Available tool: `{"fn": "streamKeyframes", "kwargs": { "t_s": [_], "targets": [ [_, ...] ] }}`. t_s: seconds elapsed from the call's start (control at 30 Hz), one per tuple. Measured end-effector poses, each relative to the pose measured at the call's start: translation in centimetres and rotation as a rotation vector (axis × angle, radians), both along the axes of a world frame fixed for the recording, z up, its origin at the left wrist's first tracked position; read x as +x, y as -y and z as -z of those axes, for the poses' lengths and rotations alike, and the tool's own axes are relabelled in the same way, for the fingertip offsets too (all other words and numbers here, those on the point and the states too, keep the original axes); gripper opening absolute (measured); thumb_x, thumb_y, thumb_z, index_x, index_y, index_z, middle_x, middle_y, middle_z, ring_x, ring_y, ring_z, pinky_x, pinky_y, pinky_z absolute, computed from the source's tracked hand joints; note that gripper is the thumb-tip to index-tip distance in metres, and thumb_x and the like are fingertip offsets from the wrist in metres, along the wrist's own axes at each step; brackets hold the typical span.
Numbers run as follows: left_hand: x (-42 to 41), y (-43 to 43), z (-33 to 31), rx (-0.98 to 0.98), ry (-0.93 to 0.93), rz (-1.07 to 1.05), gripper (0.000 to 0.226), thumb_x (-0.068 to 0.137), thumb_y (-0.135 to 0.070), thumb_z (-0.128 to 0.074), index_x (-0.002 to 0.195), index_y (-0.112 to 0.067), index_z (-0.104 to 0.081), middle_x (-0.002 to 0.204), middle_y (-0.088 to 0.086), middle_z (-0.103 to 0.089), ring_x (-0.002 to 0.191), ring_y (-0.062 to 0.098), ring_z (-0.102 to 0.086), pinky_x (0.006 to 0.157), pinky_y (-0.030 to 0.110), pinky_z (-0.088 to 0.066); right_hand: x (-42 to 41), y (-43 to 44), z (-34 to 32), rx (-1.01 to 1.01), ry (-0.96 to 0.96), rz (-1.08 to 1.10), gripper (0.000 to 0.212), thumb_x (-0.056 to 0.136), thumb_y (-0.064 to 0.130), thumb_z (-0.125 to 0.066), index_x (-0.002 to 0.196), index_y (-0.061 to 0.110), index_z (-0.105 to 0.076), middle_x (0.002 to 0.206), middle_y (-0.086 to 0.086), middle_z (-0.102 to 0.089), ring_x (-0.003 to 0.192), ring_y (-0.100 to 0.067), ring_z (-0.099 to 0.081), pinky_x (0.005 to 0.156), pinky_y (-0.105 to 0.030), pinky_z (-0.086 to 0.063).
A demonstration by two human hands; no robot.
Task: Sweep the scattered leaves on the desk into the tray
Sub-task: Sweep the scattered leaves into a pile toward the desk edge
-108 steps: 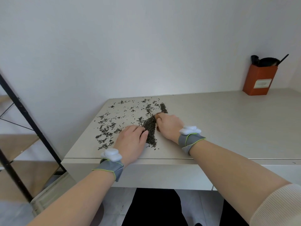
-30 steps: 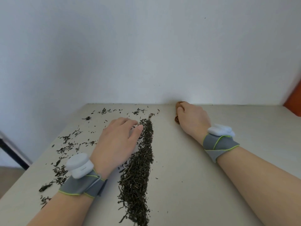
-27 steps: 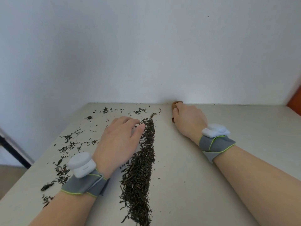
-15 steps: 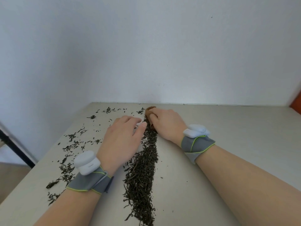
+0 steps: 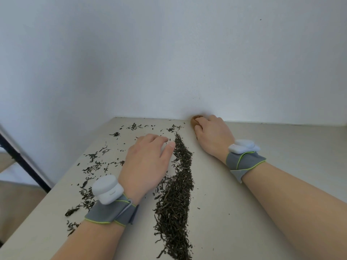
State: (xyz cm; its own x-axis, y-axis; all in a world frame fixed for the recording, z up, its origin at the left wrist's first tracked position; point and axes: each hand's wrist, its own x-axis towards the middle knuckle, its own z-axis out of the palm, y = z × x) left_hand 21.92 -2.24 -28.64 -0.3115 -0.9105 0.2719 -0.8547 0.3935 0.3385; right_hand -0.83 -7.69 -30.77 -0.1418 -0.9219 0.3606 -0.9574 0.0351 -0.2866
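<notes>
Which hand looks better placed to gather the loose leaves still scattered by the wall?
Probably the left hand: it rests flat among the scattered leaves. The right hand, closed around a small brown object, sits beyond the gathered ridge.

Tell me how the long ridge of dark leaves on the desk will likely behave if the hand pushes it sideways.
The ridge of leaves is loose, thin, curled pieces, so it probably slides and spreads instead of moving as one body. Strays likely escape past the fingers, like the scattered leaves beside the left hand. They look dry and light; a fast push may flick some away.
</notes>
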Motion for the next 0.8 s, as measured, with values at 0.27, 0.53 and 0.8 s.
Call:
{"fn": "streamKeyframes", "kwargs": {
  "t_s": [0.27,0.53,0.8],
  "targets": [
    [0.5,0.3,0.3,-0.005,0.035,-0.035,0.056,0.104,-0.06,-0.026,0.143,-0.031,-0.055,0.143,-0.009,-0.054,0.135,0.016,-0.041,0.112,0.043,-0.036,4.6,2.4,-0.6,0.071,0.054,-0.127,0.036,0.104,0.032,-0.035,0.121,0.02,-0.065,0.11,-0.011,-0.058,0.102,-0.036,-0.058,0.09,-0.044,-0.048],
    [0.6,0.1,0.3,-0.012,0.062,-0.025,0.056,0.104,-0.062,-0.024,0.144,-0.034,-0.051,0.147,-0.014,-0.048,0.14,0.009,-0.033,0.117,0.038,-0.03,5.2,2.6,-1.5,0.037,0.419,-0.231,0.025,0.1,0.024,-0.046,0.101,0.017,-0.07,0.088,0.0,-0.062,0.091,-0.023,-0.06,0.078,-0.036,-0.044],
    [0.4,-0.8,-0.2,-0.021,-0.043,-0.035,0.054,0.104,-0.06,-0.028,0.14,-0.033,-0.057,0.142,-0.016,-0.051,0.138,0.004,-0.036,0.119,0.036,-0.031,4.9,2.2,-1.8,-0.006,0.561,-0.222,0.032,0.103,0.024,-0.047,0.124,0.022,-0.071,0.105,0.003,-0.065,0.102,-0.019,-0.058,0.091,-0.035,-0.045]
  ]
}}
